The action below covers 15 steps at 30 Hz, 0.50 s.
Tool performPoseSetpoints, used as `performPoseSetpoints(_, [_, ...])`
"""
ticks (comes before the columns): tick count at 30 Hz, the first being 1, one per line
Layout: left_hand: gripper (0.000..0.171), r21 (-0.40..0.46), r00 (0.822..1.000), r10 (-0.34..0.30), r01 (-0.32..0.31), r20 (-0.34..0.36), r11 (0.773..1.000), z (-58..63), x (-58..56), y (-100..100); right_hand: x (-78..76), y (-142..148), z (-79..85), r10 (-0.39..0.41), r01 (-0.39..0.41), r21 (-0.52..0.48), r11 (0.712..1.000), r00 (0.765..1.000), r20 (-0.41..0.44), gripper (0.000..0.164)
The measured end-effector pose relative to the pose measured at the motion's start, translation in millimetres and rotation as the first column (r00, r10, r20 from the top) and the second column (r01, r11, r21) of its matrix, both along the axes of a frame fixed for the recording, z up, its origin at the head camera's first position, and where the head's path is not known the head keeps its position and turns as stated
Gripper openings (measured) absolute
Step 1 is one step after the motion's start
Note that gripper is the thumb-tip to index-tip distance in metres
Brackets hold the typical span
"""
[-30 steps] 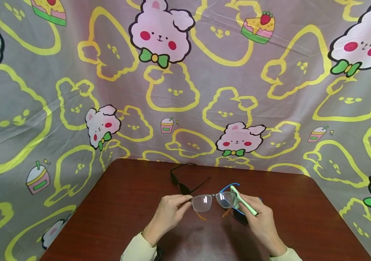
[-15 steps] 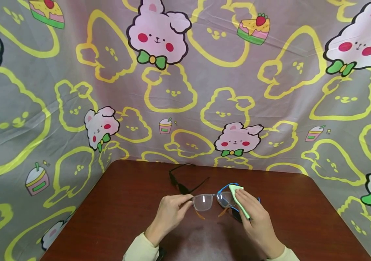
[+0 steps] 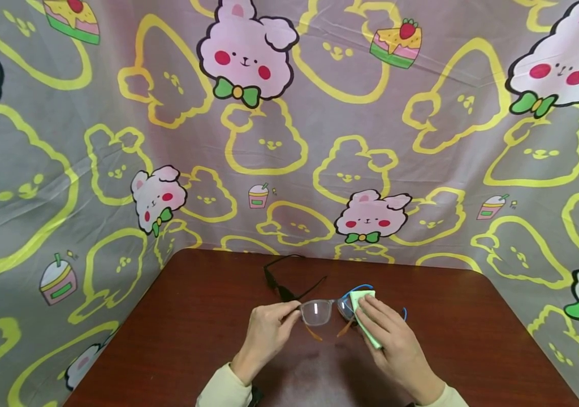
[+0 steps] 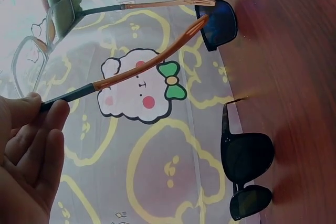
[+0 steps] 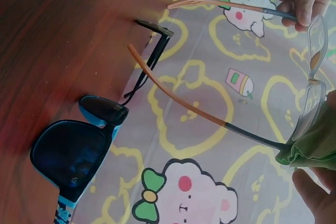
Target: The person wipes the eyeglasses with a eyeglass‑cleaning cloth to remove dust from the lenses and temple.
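A pair of clear-framed eyeglasses with brown temple tips is held up above the table. My left hand pinches it at the hinge of the left temple, thumb against fingers, as the left wrist view shows. My right hand holds a folded light green cloth against the right lens, its fingers lying over the cloth. In the right wrist view the cloth wraps the lens's outer edge, with the thumb beside it. Much of that lens is hidden by the cloth.
Black sunglasses lie with temples spread on the dark red-brown table, behind the eyeglasses. Dark-lensed sunglasses with blue temples lie behind the right hand, partly hidden in the head view. A cartoon-printed curtain rises around the table.
My right hand has moved the green cloth left and inward over the right lens, turning so its fingers lie flatter across it. My left hand keeps its pinch on the eyeglasses.
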<state>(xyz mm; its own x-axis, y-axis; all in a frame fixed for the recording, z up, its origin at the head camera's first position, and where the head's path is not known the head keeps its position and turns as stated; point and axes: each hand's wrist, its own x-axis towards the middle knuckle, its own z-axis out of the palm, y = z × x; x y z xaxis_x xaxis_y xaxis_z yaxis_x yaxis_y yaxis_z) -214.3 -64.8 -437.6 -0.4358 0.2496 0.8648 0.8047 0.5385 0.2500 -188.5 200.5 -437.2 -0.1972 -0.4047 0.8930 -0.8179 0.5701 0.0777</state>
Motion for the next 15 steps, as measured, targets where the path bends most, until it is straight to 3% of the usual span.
performPoseSetpoints(8, [0.013, 0.033, 0.999, -0.011, 0.01, 0.032, 0.999, 1.9, 3.5, 4.0, 6.1, -2.2, 0.8, -0.028, 0.031, -0.022, 0.999, 0.995, 0.091, 0.043])
performPoseSetpoints(15, [0.014, 0.056, 1.0, -0.015, 0.014, 0.02, 0.998, 1.1, 4.7, 7.2, 6.4, -4.9, 4.1, -0.045, 0.045, 0.005, 0.999, 0.997, 0.061, 0.042])
